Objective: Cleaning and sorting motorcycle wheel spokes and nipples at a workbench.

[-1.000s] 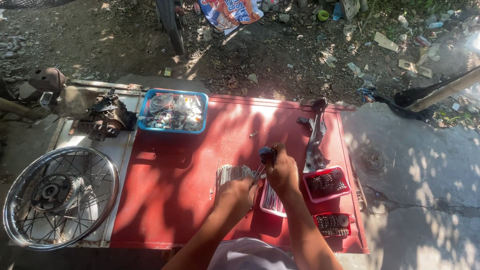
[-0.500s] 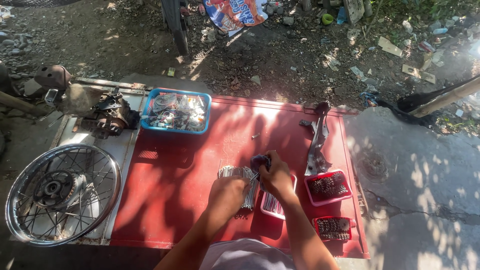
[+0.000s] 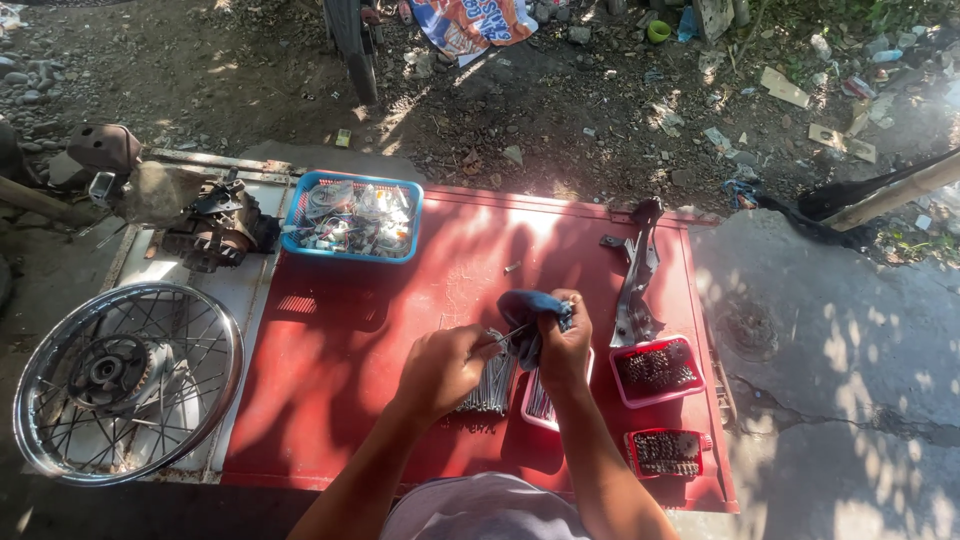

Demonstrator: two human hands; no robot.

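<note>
Two hands meet over the red panel [image 3: 350,360]: the left hand [image 3: 445,368] pinches a thin metal spoke [image 3: 513,333], the right hand [image 3: 562,345] grips a blue rag [image 3: 528,308] — seemingly wrapped round it. Below lies a spoke bundle [image 3: 487,385]; a chrome wheel [image 3: 125,380] sits left of the panel.

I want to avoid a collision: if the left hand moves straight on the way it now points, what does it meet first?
Probably the dark blue cloth held in the right hand; the thin metal spoke already reaches it.

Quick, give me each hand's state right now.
Left hand: closed, pinching a thin metal spoke.
Right hand: closed around a blue cloth wrapped on the spoke.
</note>
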